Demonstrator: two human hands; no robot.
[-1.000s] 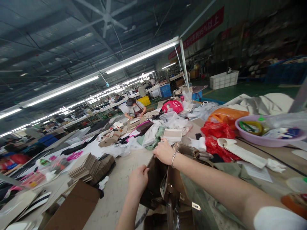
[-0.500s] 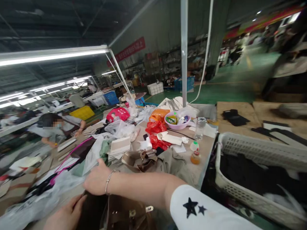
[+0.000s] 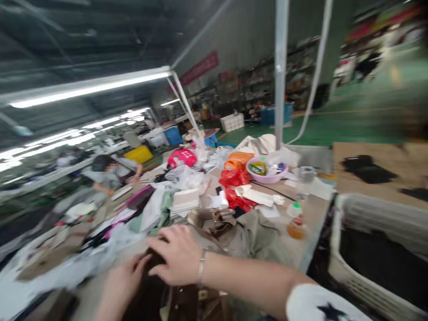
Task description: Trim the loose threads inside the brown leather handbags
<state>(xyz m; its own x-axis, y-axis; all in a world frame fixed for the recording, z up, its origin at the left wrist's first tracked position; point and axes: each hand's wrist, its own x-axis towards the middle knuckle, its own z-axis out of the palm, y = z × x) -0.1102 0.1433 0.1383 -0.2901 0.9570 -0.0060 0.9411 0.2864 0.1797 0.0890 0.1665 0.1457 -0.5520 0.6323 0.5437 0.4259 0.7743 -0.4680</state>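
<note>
A dark brown bag (image 3: pixel 174 303) lies at the near edge of the worktable (image 3: pixel 314 211), under both my hands. My right hand (image 3: pixel 175 261), with a silver bracelet at the wrist, rests on the top of the bag with its fingers spread. My left hand (image 3: pixel 122 281) grips the bag's left edge, fingers curled against it. The picture is smeared by motion, so the left hand's fingers are hard to make out.
The table is heaped with a tan bag (image 3: pixel 214 218), red plastic bags (image 3: pixel 236 187), a pink bowl (image 3: pixel 265 171), a small bottle (image 3: pixel 296 225) and stacked cards. A white basket (image 3: pixel 374 249) of dark pieces stands right. Another person (image 3: pixel 107 174) works at far left. A metal post (image 3: pixel 281 76) rises behind.
The view has swung to the right and now drifts back left. My right hand has shifted from gripping the bag's rim to lying spread on top of it.
</note>
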